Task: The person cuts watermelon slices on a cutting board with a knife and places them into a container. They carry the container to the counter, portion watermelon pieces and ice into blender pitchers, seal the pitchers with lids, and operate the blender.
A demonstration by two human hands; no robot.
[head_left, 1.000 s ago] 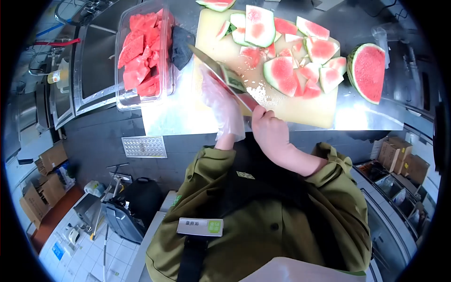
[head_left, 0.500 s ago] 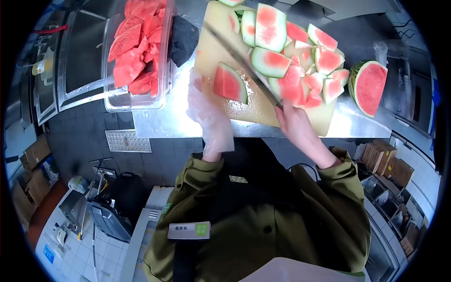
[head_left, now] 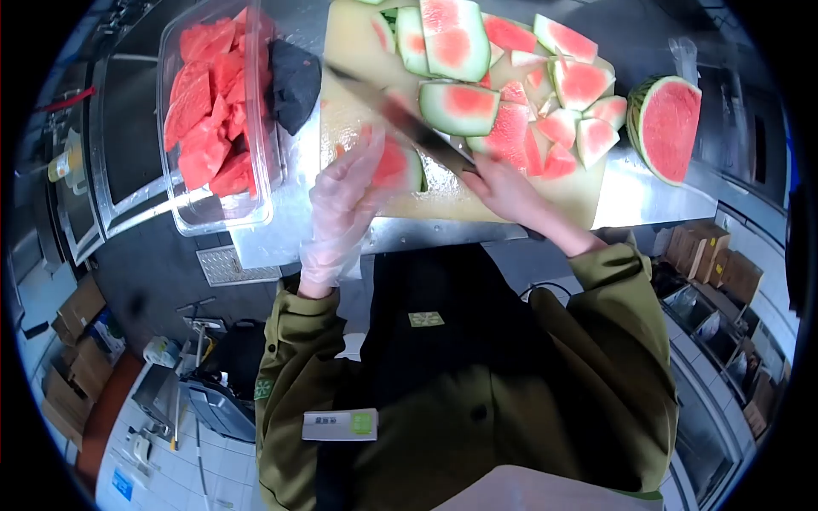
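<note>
1. Head view: the right hand [head_left: 511,192], bare, is wrapped firmly around the handle of one knife [head_left: 400,119]. The blade slants across the cutting board [head_left: 571,192], tip toward the board's left edge.
2. The left hand [head_left: 336,196] wears one clear glove [head_left: 328,255]. Its fingers are partly bent at the left side of one melon wedge [head_left: 394,163]; blur hides whether they grip it.
3. The melon wedge lies toward the board's near-left corner, rind facing the right edge.
4. Handling (judgement): light; flesh soft, wet and slippery; rind stiff. Hold by the rind, as flesh may crush.
5. Rind pieces [head_left: 461,108] occupy the board's far edge and right half: over ten; overlap prevents an exact count.
6. One dark cloth [head_left: 296,85] lies beside the board's left edge.
7. One clear tub [head_left: 189,213] stands at the counter's [head_left: 630,196] left end, holding piled red chunks [head_left: 204,149], not countable.
8. One large melon section [head_left: 671,132] rests beside the board's right edge.
</note>
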